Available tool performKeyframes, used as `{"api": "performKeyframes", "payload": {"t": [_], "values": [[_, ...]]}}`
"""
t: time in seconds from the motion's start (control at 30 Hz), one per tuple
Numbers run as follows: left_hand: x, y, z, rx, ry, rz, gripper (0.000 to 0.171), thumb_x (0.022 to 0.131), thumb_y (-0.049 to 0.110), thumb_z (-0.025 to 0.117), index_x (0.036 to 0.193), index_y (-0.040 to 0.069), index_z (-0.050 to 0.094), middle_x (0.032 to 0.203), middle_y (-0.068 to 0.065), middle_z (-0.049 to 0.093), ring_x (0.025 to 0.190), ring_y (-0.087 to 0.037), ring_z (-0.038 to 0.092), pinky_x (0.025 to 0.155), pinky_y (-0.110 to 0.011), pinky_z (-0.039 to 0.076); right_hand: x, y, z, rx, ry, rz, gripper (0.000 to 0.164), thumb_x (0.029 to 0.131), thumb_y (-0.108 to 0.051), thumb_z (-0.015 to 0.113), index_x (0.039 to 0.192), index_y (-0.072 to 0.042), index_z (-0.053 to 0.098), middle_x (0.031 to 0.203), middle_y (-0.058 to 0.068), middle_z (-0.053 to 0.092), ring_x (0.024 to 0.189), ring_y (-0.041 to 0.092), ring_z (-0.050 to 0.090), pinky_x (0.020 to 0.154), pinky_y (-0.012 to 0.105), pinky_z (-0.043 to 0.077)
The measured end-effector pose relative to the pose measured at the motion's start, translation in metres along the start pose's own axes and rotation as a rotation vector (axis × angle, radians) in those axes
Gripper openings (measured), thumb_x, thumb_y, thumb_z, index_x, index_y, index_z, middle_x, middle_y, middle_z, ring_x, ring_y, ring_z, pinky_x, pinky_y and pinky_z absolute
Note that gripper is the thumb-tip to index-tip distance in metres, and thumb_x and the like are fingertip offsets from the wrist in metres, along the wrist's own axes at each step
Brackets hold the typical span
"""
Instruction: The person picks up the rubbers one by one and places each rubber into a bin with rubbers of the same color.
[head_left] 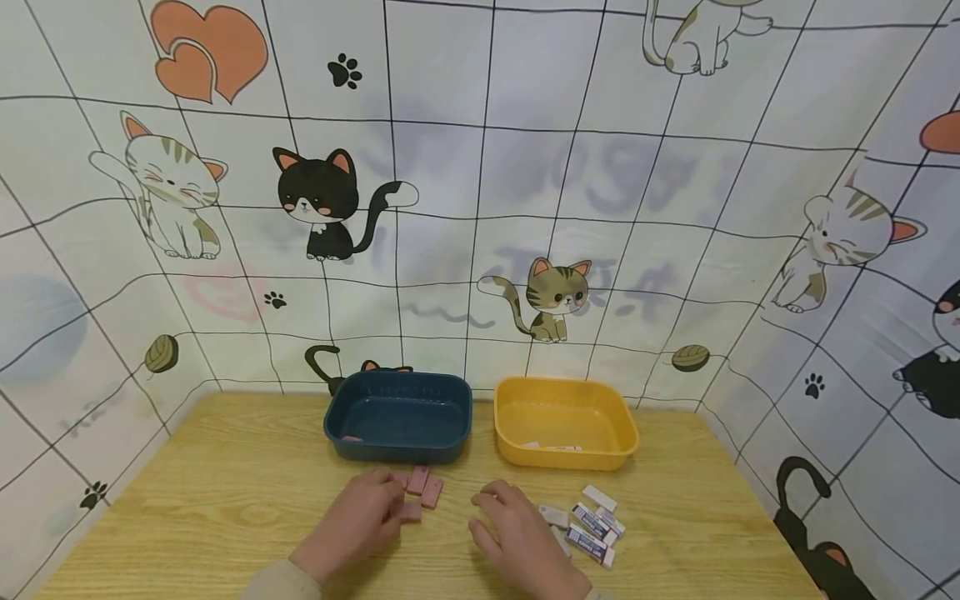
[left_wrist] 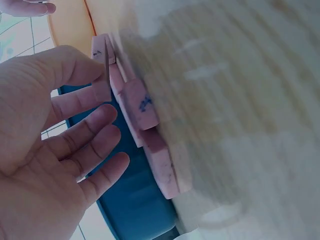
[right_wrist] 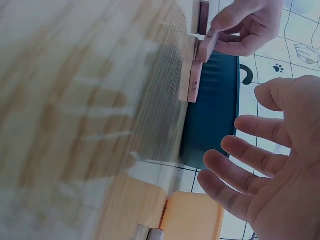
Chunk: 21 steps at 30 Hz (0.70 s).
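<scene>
In the head view my left hand (head_left: 352, 521) is at the pink erasers (head_left: 432, 492) lying before the blue basin. Its thumb and index finger pinch one pink eraser (right_wrist: 207, 47), as the right wrist view shows; the other fingers are loosely bent. Blue marks show on another pink eraser (left_wrist: 141, 104) in the left wrist view. My right hand (head_left: 521, 537) hovers over the table with relaxed, spread fingers, holding nothing. Just right of it lie several white erasers (head_left: 599, 498), some in blue-and-white sleeves, partly hidden by that hand.
The blue basin (head_left: 405, 454) stands at the back of the wooden table (head_left: 225, 492) with a pink piece inside. To its right is a yellow basin (head_left: 566, 458) holding white pieces. A cat-printed cloth (head_left: 442, 183) hangs behind and at both sides.
</scene>
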<state>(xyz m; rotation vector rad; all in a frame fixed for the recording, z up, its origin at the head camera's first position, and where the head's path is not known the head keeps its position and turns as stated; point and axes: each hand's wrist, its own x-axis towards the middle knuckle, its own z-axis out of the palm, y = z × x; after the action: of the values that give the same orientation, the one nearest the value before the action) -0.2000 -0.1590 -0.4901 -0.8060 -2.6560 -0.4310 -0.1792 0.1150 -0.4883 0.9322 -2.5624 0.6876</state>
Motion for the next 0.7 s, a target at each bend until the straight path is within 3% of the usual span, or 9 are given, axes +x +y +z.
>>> {"api": "performKeyframes", "payload": {"t": [0.2,0.43,0.7], "values": [[0.004,-0.003,-0.008,0.014,0.073,0.022,0.021,0.069,0.007,0.08,0.077,0.015,0.062,0.076,0.01,0.043,0.071,-0.009,0.039,0.064,-0.028,0.04,0.001,0.0,0.0,0.008,0.007,-0.002,0.016,0.098,-0.014,0.068,0.111,-0.005,0.072,0.111,0.003,0.065,0.098,0.016,0.063,0.081,0.036,0.056],[0.01,-0.006,-0.014,0.063,0.175,0.017,0.021,0.072,0.003,0.075,0.074,0.017,0.059,0.075,0.01,0.041,0.07,-0.01,0.038,0.063,-0.028,0.039,0.005,0.001,-0.001,-0.028,-0.039,0.036,0.022,0.099,-0.018,0.066,0.116,-0.004,0.072,0.115,0.005,0.066,0.104,0.018,0.064,0.089,0.039,0.057],[0.02,-0.009,-0.021,0.108,0.222,-0.004,0.018,0.079,0.004,0.076,0.078,0.014,0.061,0.076,0.007,0.045,0.071,-0.012,0.04,0.069,-0.034,0.045,0.011,0.008,-0.005,-0.088,0.043,0.035,0.021,0.093,-0.015,0.073,0.112,-0.004,0.071,0.112,0.007,0.066,0.102,0.02,0.065,0.087,0.039,0.057]]}}
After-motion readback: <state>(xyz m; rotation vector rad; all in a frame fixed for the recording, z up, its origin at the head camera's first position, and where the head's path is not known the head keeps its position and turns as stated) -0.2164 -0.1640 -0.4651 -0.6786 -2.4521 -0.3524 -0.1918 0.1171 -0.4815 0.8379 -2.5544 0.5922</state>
